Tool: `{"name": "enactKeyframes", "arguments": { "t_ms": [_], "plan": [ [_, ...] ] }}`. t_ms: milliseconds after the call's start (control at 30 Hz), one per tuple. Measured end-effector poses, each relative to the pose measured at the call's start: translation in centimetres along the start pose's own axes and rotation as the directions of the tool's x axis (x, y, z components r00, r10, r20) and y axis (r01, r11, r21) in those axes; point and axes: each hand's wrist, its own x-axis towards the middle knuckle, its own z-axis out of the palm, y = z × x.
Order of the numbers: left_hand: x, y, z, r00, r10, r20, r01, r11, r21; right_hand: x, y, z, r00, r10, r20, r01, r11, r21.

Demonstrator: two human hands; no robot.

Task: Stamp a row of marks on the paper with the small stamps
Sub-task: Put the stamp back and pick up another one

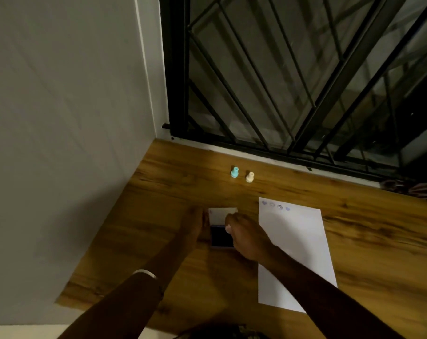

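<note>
A white sheet of paper (293, 253) lies on the wooden desk (158, 192), with a short row of purple marks (276, 206) along its top edge. Left of it sits an open ink pad (218, 238), dark inside, its pale lid (219, 214) folded back. My left hand (195, 223) holds the pad's left edge. My right hand (246, 236) is closed over the pad around a small pale stamp (228, 228), which is mostly hidden by the fingers. A teal stamp (235, 172) and a cream stamp (249, 177) stand upright farther back.
A grey wall (60, 118) runs along the desk's left side. A window with a black metal grille (293, 81) stands behind the desk. Striped cloth (417, 189) lies at the far right edge.
</note>
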Motion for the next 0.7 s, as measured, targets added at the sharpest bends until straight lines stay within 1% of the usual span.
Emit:
{"name": "enactKeyframes", "arguments": {
  "t_ms": [33,67,100,167,200,267,367,433,567,700],
  "plan": [
    [-0.1,-0.4,0.0,0.993,0.109,-0.038,-0.102,0.985,0.14,-0.2,-0.3,0.3,1.0,-0.001,0.013,0.001,1.0,-0.013],
    [-0.4,-0.8,0.0,0.974,0.223,-0.038,-0.206,0.945,0.255,-0.2,-0.6,0.6,1.0,-0.003,0.02,0.003,1.0,-0.025],
    [-0.8,-1.1,0.1,0.947,0.322,-0.008,-0.299,0.887,0.352,-0.2,-0.8,0.9,1.0,-0.003,0.024,0.003,0.999,-0.036],
    [-1.4,-1.8,0.2,0.881,0.468,0.071,-0.436,0.744,0.507,-0.1,-1.0,1.0,1.0,0.002,0.025,-0.001,1.0,-0.032],
    [-1.5,-2.2,0.3,0.849,0.519,0.1,-0.477,0.671,0.568,0.0,-1.0,1.0,1.0,0.002,0.028,-0.001,1.0,-0.019],
    [-1.7,-2.8,0.3,0.8,0.586,0.128,-0.505,0.542,0.672,0.2,-0.8,1.0,0.999,-0.014,0.03,0.015,1.0,-0.006],
    [-1.7,-3.7,0.4,0.759,0.63,0.163,-0.504,0.411,0.76,0.2,-0.7,1.0,0.999,-0.038,0.011,0.038,0.999,-0.016],
    [-1.8,-3.9,0.4,0.752,0.635,0.176,-0.499,0.375,0.781,0.3,-0.7,1.3,1.0,-0.027,0.005,0.027,0.999,-0.021],
    [-1.5,-4.2,0.5,0.743,0.644,0.184,-0.497,0.344,0.797,0.4,-0.6,2.1,1.0,0.006,-0.005,-0.007,1.0,-0.016],
    [-1.5,-4.3,0.5,0.737,0.648,0.193,-0.51,0.345,0.788,0.3,-0.5,2.6,0.999,0.037,-0.002,-0.037,0.998,-0.048]
  ]
}}
